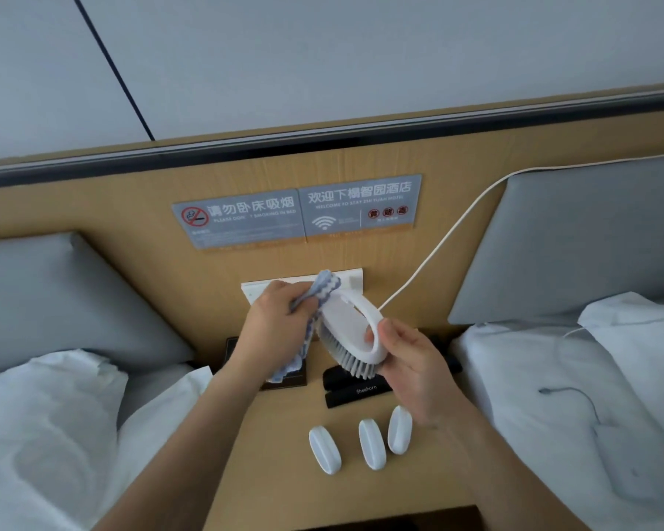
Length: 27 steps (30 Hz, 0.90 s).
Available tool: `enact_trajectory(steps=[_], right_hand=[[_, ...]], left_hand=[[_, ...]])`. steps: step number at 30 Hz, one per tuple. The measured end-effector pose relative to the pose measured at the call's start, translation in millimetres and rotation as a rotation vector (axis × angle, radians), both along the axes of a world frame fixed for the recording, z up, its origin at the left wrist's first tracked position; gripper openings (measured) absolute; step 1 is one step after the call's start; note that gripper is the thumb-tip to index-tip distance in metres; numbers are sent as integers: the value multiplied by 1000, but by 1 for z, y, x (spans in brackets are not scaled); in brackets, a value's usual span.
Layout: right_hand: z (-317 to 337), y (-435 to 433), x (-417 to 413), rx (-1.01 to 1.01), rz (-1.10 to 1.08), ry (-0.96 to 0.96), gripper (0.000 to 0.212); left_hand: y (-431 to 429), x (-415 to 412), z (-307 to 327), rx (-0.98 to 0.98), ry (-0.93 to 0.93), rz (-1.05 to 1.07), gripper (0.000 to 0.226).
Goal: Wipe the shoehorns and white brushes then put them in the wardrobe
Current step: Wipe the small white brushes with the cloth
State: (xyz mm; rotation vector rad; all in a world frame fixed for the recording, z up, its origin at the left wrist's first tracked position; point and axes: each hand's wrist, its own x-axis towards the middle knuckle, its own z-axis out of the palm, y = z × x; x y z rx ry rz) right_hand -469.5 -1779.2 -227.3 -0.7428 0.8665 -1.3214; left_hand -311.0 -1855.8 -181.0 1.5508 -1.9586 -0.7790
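- The right hand is clamped on the looped handle of a white plastic brush with pale bristles, raised above the wooden bedside table; the bristles face down and toward seven o'clock
- The left hand is closed around a bunched blue-and-white woven cloth, pressed to the brush's far end at eleven o'clock of the brush; the cloth's tail hangs down toward six o'clock
- Three more small white oval brushes lie in a row on the table at six o'clock of the held brush, apart from each other; the rightmost sits just beside the right wrist
- Two black sleeves, one printed "Shoehorn", lie between the held brush and the row, partly under the right hand
- A white cable runs from one o'clock down behind the brush; grey wall signs hang at twelve o'clock
- White bedding lies at nine and three o'clock
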Motion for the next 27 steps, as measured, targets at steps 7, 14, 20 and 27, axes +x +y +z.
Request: enact_trajectory(steps=[7,14,20,27], right_hand=[[-8,-2,-3,71,43,-39,25],[-12,-15,2,158,19,84,20],[-16,-17,-3,206,0,98,19],[-20,-19,-4,77,86,267,28]], left_hand=[[14,-8,-5,243,65,63,24],[28,-23,-10,142,71,-48,16],[24,-19,-11,184,-217,-269,22],[22,-21,-29,43,-348,-239,18]])
